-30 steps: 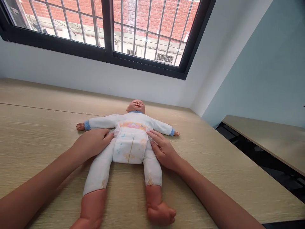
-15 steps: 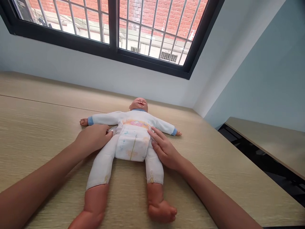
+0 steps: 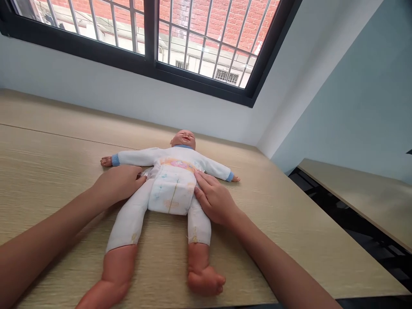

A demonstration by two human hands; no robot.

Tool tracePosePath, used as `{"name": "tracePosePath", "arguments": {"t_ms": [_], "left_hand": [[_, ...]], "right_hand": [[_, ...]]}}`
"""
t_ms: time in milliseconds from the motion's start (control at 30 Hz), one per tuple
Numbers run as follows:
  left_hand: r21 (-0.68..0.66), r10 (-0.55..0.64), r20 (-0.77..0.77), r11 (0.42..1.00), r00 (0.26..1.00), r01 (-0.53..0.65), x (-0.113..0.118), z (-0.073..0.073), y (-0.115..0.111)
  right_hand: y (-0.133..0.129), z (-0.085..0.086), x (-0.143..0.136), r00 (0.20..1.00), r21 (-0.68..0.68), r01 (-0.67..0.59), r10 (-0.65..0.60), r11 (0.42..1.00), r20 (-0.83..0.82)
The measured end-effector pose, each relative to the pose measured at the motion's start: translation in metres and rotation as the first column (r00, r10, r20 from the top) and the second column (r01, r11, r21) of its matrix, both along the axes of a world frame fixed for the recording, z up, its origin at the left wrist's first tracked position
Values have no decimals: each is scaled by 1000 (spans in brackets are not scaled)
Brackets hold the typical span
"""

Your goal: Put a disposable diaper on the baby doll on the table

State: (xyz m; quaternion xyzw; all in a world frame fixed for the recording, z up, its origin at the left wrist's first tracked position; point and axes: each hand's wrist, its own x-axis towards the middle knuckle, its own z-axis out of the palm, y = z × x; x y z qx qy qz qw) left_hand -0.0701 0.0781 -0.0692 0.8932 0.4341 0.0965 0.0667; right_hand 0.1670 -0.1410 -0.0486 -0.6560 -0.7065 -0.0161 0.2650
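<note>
While doll [image 3: 178, 154] lengthwise, head [image 3: 184, 138] farthest, left fingers [image 3: 139, 182] pinched, right fingers [image 3: 206, 181] flat, on diaper [image 3: 170, 189].

Doll [image 3: 182, 153] is lying on table [image 3: 273, 210], head pointing toward window [image 3: 149, 64] behind; diaper [image 3: 172, 189] is covering its belly, between left hand [image 3: 119, 182] and right hand [image 3: 216, 198]; second table [image 3: 357, 191] is standing to the right

The pink-limbed, white-cloth baby doll [image 3: 130, 216] wears a white fabric top [image 3: 180, 154] with blue cuffs [image 3: 115, 160] and collar [image 3: 184, 146]. The white disposable diaper [image 3: 169, 189] bears an orange-and-pink band [image 3: 178, 163], bluish prints and a yellowish line [image 3: 174, 195].
</note>
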Motion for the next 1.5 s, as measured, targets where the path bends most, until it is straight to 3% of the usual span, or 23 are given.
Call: {"name": "tracePosePath", "arguments": {"t_ms": [167,333,500,833,1200,1333,1500], "left_hand": [[-34,-5,-62,999,998,3,0,2,3],[-6,-20,-8,1000,1000,20,0,-1,3],[-4,-25,14,1000,1000,25,0,-2,1],[0,-8,-4,1000,1000,8,0,3,-5],[55,68,-53,996,996,-65,-2,1,-6],[162,-16,87,987,996,2,2,11,-13],[210,-150,325,974,934,84,12,21,-28]], "right_hand": [[4,-2,0,995,69,36,-42,997,87],[16,-3,6,996,154,68,-58,986,-69],[33,1,11,974,145,204,-186,968,-127],[44,-7,25,948,126,315,-305,941,-96],[21,-9,52,825,-140,561,-536,816,181],[15,-3,51,802,-130,592,-566,795,191],[8,12,50,786,-31,606,-593,795,174]]}}
